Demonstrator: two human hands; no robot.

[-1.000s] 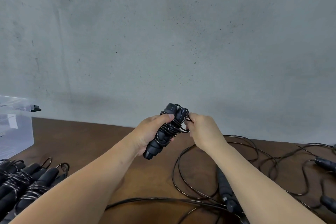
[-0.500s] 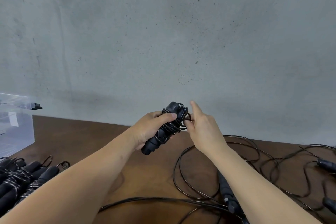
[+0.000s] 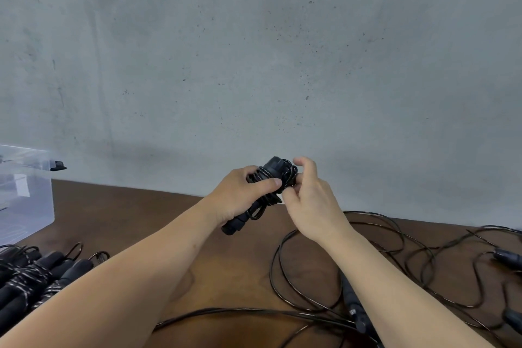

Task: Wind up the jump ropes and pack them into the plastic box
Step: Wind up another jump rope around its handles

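Since the earlier frame the right hand had shifted its grip at the top of the bundle: the forefinger that had pointed straight up was now curled over, fingertips pinching the last loop of cord against the handles. Left hand was wrapped firmly round the wound jump rope, thumb laid across the coils, the pair of black handles held up in the air above the counter and tilted toward the wall.

Further out (and this was the untidy part) loose ropes sprawled in wide loops over the right side of the counter, handles among them. At lower left lay a row of finished bundles, already wound. Beyond them, at the far left edge, stood the plastic box, clear-walled; what it held could not be made out.

The risk, as I judged it, was the tuck: if that end loop slipped from the pinch, the springy cord could unwind off the handles. A dangling tail could also snag the loops below on the way to the box.
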